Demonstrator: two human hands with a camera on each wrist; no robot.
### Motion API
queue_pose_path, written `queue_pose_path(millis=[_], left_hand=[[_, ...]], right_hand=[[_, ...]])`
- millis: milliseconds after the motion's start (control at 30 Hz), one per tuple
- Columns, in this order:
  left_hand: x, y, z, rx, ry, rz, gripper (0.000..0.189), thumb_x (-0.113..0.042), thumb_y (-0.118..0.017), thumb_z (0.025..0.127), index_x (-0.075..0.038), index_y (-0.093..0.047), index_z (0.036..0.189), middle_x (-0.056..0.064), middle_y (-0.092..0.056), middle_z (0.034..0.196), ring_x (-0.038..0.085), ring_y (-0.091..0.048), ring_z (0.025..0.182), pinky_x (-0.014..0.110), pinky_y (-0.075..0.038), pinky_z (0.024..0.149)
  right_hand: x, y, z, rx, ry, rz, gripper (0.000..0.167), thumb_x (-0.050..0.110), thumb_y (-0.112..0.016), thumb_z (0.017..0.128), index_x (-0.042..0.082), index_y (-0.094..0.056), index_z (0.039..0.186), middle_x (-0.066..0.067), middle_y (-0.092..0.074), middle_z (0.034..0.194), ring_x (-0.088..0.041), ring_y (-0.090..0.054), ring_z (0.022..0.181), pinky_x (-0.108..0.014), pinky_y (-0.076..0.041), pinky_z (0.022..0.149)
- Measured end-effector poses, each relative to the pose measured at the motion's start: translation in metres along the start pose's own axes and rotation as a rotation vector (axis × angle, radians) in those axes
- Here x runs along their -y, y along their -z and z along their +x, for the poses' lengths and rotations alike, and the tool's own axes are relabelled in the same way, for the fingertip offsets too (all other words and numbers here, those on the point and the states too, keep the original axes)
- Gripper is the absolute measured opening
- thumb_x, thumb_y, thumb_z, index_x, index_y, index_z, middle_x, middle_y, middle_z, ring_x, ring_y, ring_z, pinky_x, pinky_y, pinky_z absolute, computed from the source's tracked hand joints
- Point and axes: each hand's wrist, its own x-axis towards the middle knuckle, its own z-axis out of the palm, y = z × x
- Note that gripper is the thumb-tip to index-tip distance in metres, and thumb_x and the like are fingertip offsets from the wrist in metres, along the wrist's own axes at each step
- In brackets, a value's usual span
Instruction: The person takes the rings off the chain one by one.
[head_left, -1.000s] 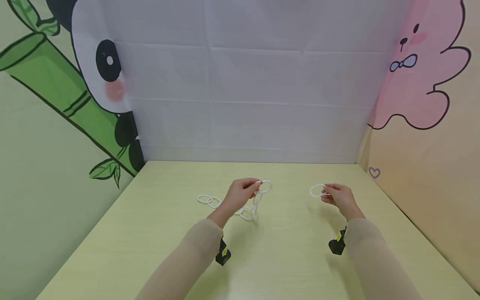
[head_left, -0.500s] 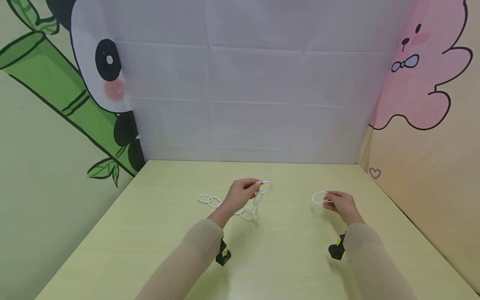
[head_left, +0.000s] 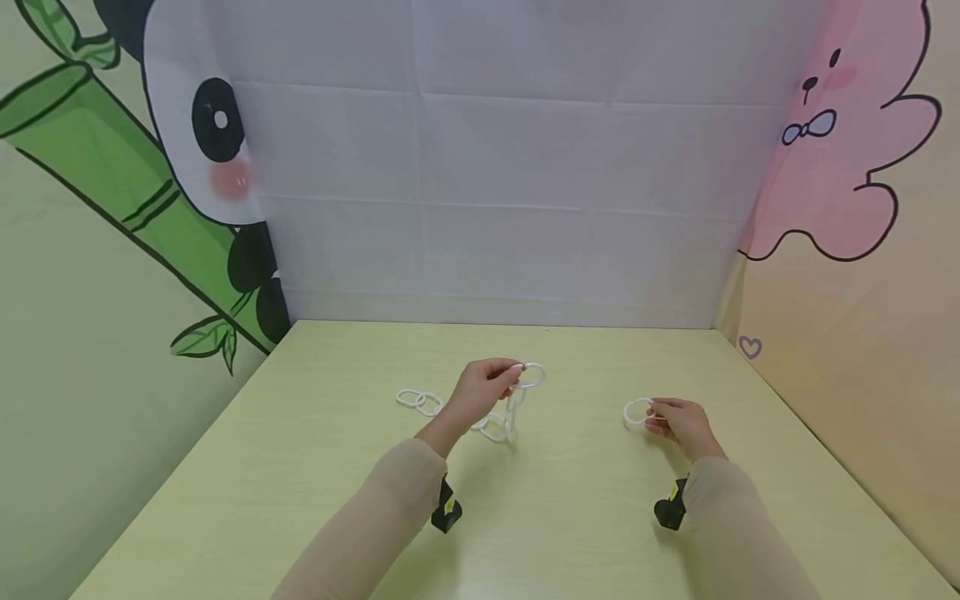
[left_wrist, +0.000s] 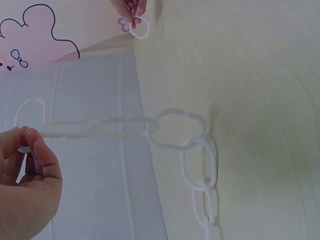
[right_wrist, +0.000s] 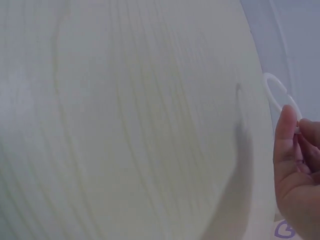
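My left hand [head_left: 480, 392] pinches the end link of a white plastic chain [left_wrist: 215, 162] between thumb and fingers, above the table. Several links hang down from it, and the chain's other end [head_left: 407, 403] lies on the table to the left. My left wrist hides part of the chain in the head view. To the right, my right hand [head_left: 682, 423] pinches a single white oval link [right_wrist: 270, 96], held a little above the table and apart from the chain. Small gaps show in some chain links in the left wrist view.
The pale wooden table [head_left: 570, 517] reaches back to a white cloth screen [head_left: 495, 200]. Walls with a painted panda and bamboo [head_left: 112, 158] and a pink bear [head_left: 855, 167] flank it. A small black device [head_left: 670, 507] sits at each wrist.
My right hand has come down and slightly nearer to me, with the loose link in its fingers. My left hand and the chain have hardly moved.
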Motion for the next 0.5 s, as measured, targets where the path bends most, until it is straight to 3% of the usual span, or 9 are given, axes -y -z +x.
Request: queue_pose_path(millis=[200, 500], left_hand=[[-0.024, -0.001, -0.016, -0.003, 0.0, 0.012, 0.023, -0.008, -0.055, 0.093, 0.009, -0.063, 0.105, 0.004, -0.06, 0.079, 0.015, -0.054, 0.071, 0.043, -0.048, 0.078], [-0.023, 0.0, -0.015, -0.002, 0.013, 0.005, 0.023, -0.008, -0.055, 0.093, 0.009, -0.063, 0.106, 0.003, -0.06, 0.079, 0.021, -0.055, 0.074, 0.04, -0.049, 0.077]], right_hand=[[-0.006, -0.001, 0.002, 0.001, -0.011, -0.042, 0.042, 0.003, -0.046, 0.096, -0.021, -0.034, 0.128, -0.01, -0.059, 0.083, -0.01, -0.06, 0.063, -0.023, -0.052, 0.064], [-0.011, -0.001, 0.003, 0.002, -0.025, -0.058, 0.04, 0.003, -0.047, 0.095, -0.02, -0.036, 0.127, -0.007, -0.059, 0.079, -0.011, -0.061, 0.062, -0.024, -0.052, 0.062]])
